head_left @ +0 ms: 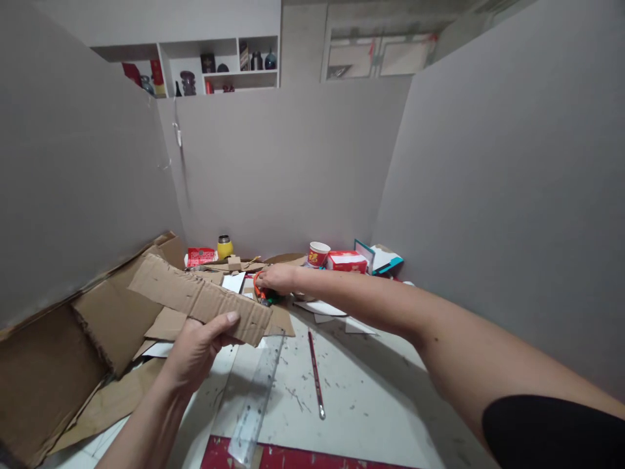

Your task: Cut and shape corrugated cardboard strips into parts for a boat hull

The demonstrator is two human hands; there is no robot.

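Note:
My left hand (198,348) grips a long strip of corrugated cardboard (195,296), thumb on top, holding it raised above the table. My right hand (276,279) is stretched far forward and its fingers close round orange-handled scissors (261,293) lying among cardboard scraps. A clear plastic ruler (256,397) and a red pencil (316,374) lie on the white table surface (371,404) just in front of me.
Large flattened cardboard sheets (58,365) cover the left side. At the back stand a yellow bottle (224,247), a red-and-white paper cup (318,253), a red box (346,261) and a teal-edged box (378,257). Grey partition walls enclose three sides. A red mat (303,456) lies at the near edge.

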